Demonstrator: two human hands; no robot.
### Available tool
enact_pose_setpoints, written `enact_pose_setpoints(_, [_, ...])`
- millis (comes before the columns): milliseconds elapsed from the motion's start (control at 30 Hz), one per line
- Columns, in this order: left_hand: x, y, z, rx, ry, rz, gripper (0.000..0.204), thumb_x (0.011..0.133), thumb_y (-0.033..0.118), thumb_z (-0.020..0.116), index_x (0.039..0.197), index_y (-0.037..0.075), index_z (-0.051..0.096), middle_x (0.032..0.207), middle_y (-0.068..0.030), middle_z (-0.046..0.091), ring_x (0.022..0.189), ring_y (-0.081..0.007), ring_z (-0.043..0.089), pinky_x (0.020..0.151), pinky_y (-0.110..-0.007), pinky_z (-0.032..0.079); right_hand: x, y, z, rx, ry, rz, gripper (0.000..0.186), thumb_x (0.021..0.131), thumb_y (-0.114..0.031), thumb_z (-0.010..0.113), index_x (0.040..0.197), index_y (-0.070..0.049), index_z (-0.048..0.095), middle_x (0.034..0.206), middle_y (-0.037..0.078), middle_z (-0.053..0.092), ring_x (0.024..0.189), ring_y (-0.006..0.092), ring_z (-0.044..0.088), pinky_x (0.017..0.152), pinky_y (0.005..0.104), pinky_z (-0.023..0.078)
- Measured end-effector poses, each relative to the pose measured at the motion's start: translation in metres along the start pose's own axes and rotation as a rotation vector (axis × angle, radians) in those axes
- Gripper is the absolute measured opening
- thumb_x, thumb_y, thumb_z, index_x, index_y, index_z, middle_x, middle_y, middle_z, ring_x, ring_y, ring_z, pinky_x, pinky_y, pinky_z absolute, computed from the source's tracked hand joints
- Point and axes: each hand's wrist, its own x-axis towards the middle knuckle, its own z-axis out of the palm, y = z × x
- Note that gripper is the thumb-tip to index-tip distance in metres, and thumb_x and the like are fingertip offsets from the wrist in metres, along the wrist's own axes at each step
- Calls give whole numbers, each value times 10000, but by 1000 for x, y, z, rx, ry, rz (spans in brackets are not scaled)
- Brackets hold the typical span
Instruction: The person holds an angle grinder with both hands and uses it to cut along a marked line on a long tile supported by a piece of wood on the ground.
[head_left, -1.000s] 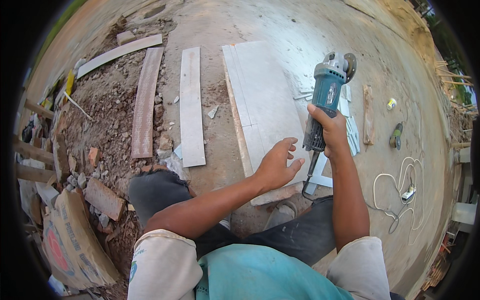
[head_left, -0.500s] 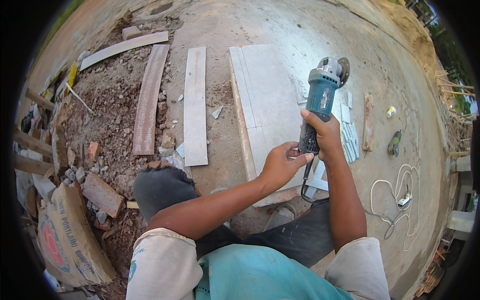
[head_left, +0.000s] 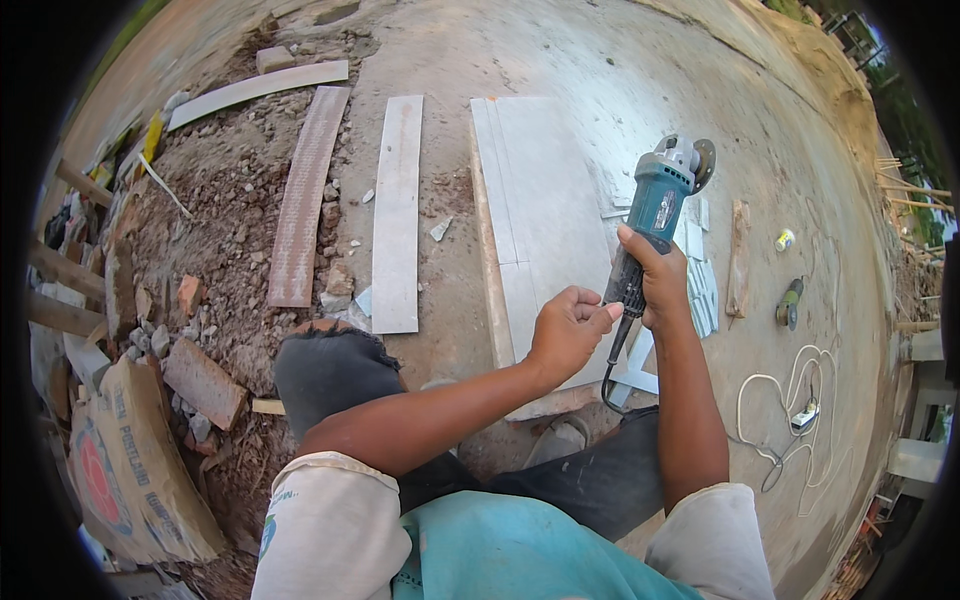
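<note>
A teal and black angle grinder (head_left: 658, 205) is held up at a slant, its disc toward the far right. My right hand (head_left: 662, 282) wraps round its dark rear body. Close against the tail end, by the black cord (head_left: 611, 372), is my left hand (head_left: 572, 335); its fingers are curled and the thumb is pressed to them. Whether they pinch anything small cannot be made out. Below the grinder lies a large grey tile (head_left: 540, 190) with pencil-like lines, raised on a support.
Tile strips (head_left: 400, 215) lie to the left beside rubble (head_left: 220, 220). At the lower left sits a paper cement sack (head_left: 150, 470). Cut tile pieces (head_left: 700, 280), a wood piece (head_left: 738, 260), a second grinder (head_left: 790, 304) and a coiled extension cord (head_left: 745, 400) lie on the right.
The grinder and my right hand have shifted slightly right and nearer. My left hand's fingers have drawn a little away from the grinder's tail. The whole view has shifted slightly.
</note>
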Motion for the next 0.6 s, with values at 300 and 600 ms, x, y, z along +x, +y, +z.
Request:
enact_pose_setpoints(300, [6, -5, 3, 1, -7, 70, 499, 891, 301, 728, 1127, -89, 524, 951, -145, 653, 837, -140, 637, 714, -262, 545, 5, 3, -7, -1, 24, -22, 335, 797, -266, 790, 940, -33, 597, 734, 41, 600, 563, 124, 586, 510, 258, 492])
enact_pose_setpoints(600, [5, -6, 9, 3, 35, 58, 507, 902, 298, 713, 1144, -102, 515, 969, -151, 642, 858, -154, 634, 730, -273, 541, 9, 7, -9, 13, 8, -20, 318, 812, -267, 779, 932, -37, 595, 746, 42, 604, 580, 130, 595, 520, 274, 497])
